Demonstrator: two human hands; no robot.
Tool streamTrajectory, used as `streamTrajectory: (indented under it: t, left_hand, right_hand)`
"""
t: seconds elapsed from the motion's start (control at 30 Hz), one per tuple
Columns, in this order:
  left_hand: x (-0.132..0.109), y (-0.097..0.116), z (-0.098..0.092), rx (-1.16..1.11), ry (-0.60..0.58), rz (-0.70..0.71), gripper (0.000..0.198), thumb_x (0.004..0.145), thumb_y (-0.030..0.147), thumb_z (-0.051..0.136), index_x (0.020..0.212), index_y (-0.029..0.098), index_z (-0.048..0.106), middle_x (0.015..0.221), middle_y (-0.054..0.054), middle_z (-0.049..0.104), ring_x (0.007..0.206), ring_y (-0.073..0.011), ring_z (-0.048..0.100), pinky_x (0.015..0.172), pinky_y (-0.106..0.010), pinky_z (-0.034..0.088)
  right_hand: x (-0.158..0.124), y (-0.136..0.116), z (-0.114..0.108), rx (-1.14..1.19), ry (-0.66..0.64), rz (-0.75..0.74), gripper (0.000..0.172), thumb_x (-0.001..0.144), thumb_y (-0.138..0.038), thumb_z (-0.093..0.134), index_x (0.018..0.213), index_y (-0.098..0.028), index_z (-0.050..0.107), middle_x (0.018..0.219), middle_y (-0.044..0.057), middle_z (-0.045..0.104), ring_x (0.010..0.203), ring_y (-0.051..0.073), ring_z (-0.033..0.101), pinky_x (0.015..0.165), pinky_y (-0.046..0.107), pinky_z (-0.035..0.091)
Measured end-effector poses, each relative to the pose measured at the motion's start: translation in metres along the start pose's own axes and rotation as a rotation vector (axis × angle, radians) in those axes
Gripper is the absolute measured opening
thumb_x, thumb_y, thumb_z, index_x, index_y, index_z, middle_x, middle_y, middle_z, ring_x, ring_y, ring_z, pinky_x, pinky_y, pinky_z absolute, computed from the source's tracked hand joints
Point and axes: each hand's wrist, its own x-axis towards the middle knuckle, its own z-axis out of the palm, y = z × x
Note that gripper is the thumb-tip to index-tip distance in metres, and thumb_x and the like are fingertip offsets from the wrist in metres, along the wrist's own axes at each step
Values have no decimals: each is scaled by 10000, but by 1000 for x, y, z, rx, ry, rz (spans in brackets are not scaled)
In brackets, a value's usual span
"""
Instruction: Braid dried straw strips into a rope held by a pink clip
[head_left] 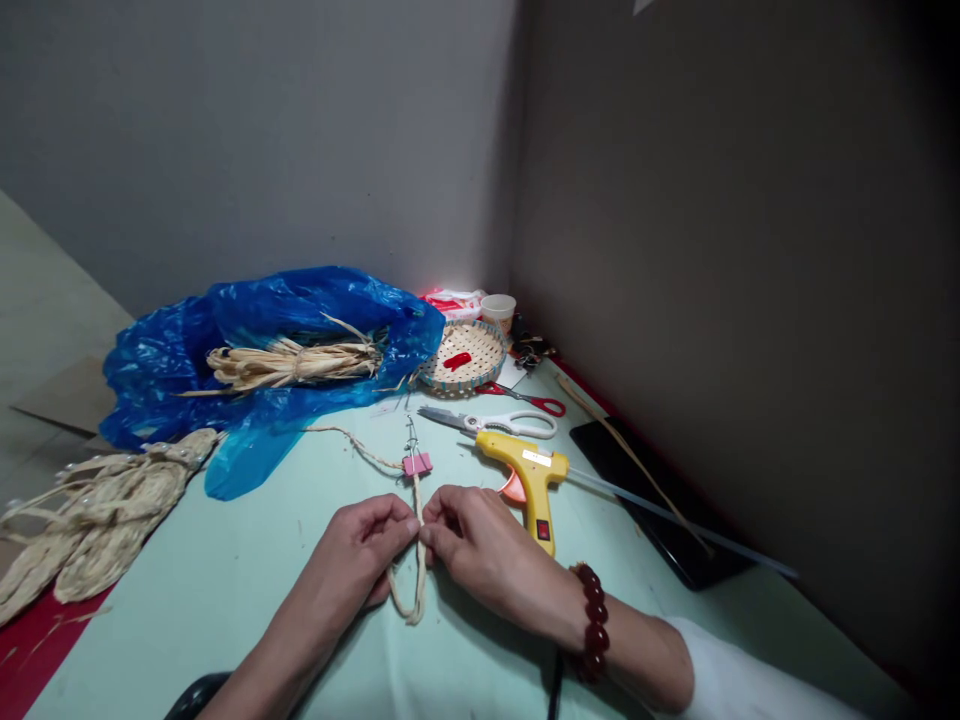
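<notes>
Near the middle of the table, my left hand [367, 545] and my right hand [469, 535] meet, both pinching a pale straw cord [417, 600]. The cord hangs in a loop below my fingertips. Above them it runs up to a pink binder clip [418, 464], which grips it. From the clip a thin twisted strand trails off to the left. My right wrist carries a dark red bead bracelet [592, 622]. The exact spot between the fingertips is partly hidden.
A yellow glue gun [529, 465], white-handled scissors [517, 424] and a black tablet-like slab [664, 500] lie to the right. Behind are a blue plastic bag [330, 290] with a straw bundle [292, 364], and a woven basket [491, 345]. Woven sandals [127, 510] sit at left.
</notes>
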Motion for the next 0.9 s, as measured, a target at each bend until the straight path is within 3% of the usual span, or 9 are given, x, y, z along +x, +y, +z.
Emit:
streamTrajectory:
  t: [0.27,0.53,0.7,0.8,0.9]
  left_hand:
    - [0,-3,8,-144,54,-64,256,728,391,664,754,160,559,500,96,393,405,-31,222,384,-165,137]
    - [-2,-7,9,-219,62,-95,276,729,418,692,733,167,576,496,97,375,411,-28,198,387,-167,121]
    - [-9,-1,13,-251,75,-164,296,706,447,703,706,183,568,555,67,426,474,-59,301,432,-170,220]
    - [-11,2,12,-156,91,-208,300,688,468,695,679,195,571,532,70,400,478,-75,296,433,-181,215]
    - [-14,3,11,91,193,-136,318,709,501,632,617,205,563,502,65,373,474,-92,285,427,-198,218]
  right_hand:
    - [-10,-9,-9,-203,46,-26,198,906,-219,444,773,-167,581,697,24,613,696,144,522,604,261,285]
    - [-10,-8,-9,-191,24,4,181,874,-205,465,703,-176,516,584,-17,529,540,99,431,519,266,205]
    - [-7,-7,-8,-172,20,44,179,866,-236,488,697,-183,513,580,-15,511,533,102,413,502,278,176]
    - [-6,-5,-7,-160,7,51,129,855,-232,501,744,-190,549,607,-4,542,559,117,452,506,284,179]
    - [-4,-5,-8,-153,2,60,85,835,-218,515,764,-191,554,620,1,559,577,125,468,505,283,183]
